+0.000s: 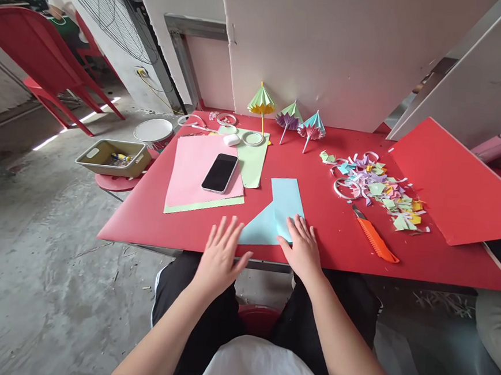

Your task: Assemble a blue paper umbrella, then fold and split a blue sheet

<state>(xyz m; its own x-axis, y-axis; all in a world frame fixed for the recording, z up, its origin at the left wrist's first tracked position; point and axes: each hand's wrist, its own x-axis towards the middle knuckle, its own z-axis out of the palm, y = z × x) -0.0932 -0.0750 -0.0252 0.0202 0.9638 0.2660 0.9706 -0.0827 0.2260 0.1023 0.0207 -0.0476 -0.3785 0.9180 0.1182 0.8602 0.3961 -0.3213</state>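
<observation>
A light blue sheet of paper [288, 199], folded with a slanted edge at its left, lies near the front edge of the red table [139, 219]. My right hand [304, 246] rests on the paper's lower right part, fingers spread. Just left of the paper, my left hand [222, 254] is spread open with nothing in it, its fingers by the paper's left tip. Whether its fingertips touch the tabletop I cannot tell.
Pink paper [186, 171] on green sheets, bearing a phone [220, 173], lies at left. Three paper umbrellas [289, 118] stand at the back. To the right are paper scraps [378, 189], an orange cutter [376, 238] and a red board [459, 186].
</observation>
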